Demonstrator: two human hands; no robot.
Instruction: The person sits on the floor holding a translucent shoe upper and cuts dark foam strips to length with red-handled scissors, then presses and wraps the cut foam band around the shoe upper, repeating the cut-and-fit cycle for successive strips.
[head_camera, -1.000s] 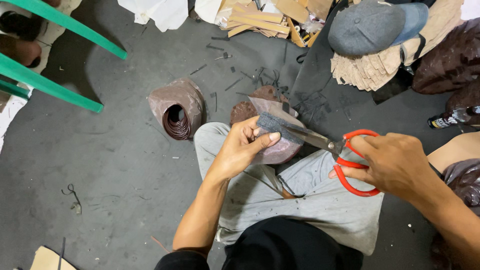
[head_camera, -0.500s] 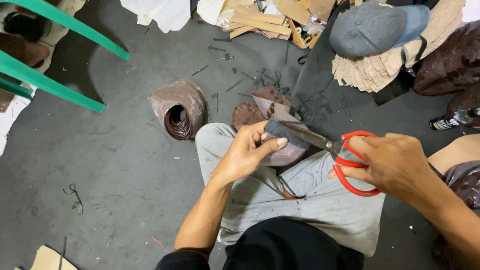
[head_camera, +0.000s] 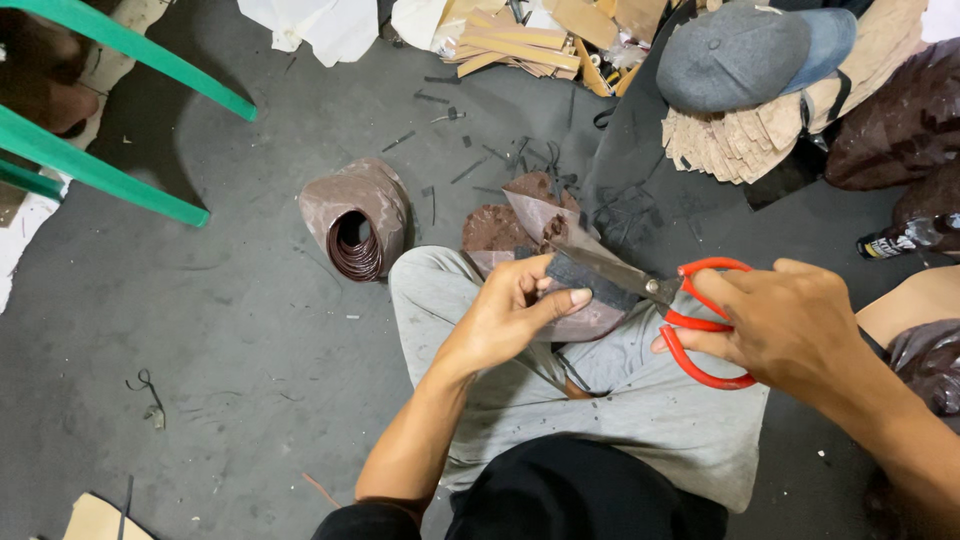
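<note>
While the person sits on a grey floor (head_camera: 200, 330), seen from above:
Left hand (head_camera: 505, 315): pinching a dark strip (head_camera: 590, 282) over the lap, centre
Right hand (head_camera: 790, 320): fingers closed through red-handled scissors (head_camera: 690, 305); blades meet the strip
Far left: brown roll (head_camera: 358, 215)

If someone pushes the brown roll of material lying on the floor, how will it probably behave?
The brown roll lies on its side with the open end showing, so it would probably roll a little. Its outer wrap looks wrinkled and loose, so it likely dents or unwinds rather than staying stiff. It seems light, being hollow.
</note>
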